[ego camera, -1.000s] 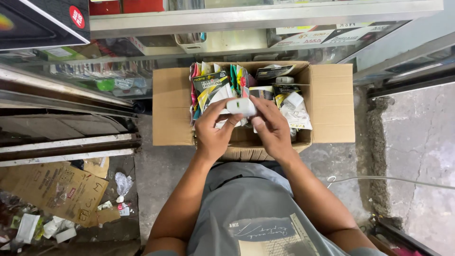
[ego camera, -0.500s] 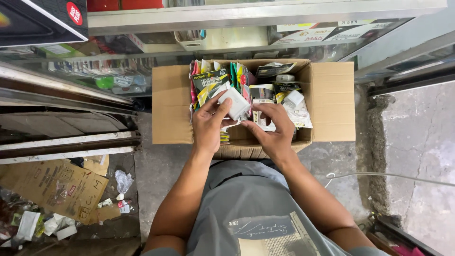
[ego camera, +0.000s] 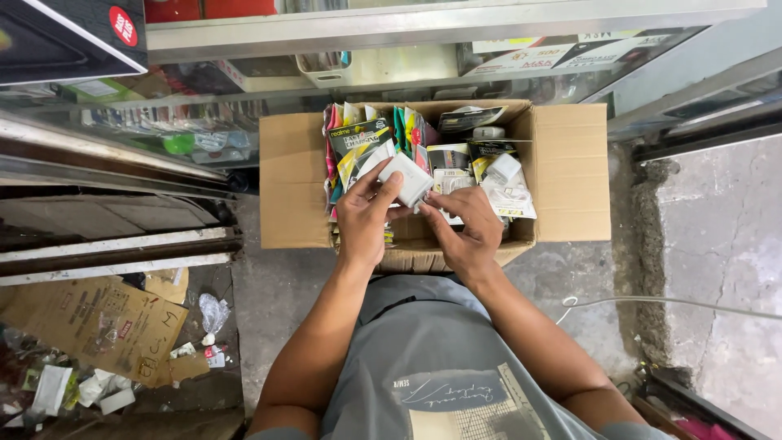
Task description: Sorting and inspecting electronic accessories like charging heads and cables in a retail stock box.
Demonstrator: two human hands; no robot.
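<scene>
Below the glass display counter (ego camera: 204, 134), an open cardboard box (ego camera: 562, 175) sits on the concrete floor, its flaps spread left and right; its near wall is partly hidden behind the person's forearms. Packed upright in its left half are colourful flat packets (ego camera: 358, 138) in green, yellow and pink, their lower ends out of sight, while clear-fronted blister packs (ego camera: 509, 195) lie loose at the right. Over the middle of the box, a small white rectangular box (ego camera: 407, 179) is held slanted, its long axis running from upper left to lower right. The left hand (ego camera: 364, 216) grips its near end with thumb and fingers; the right hand (ego camera: 464, 228) seems to pinch its lower edge, fingertips partly hidden. Flattened brown cardboard (ego camera: 94, 326) lies at lower left among small white scraps, too blurred to identify.
</scene>
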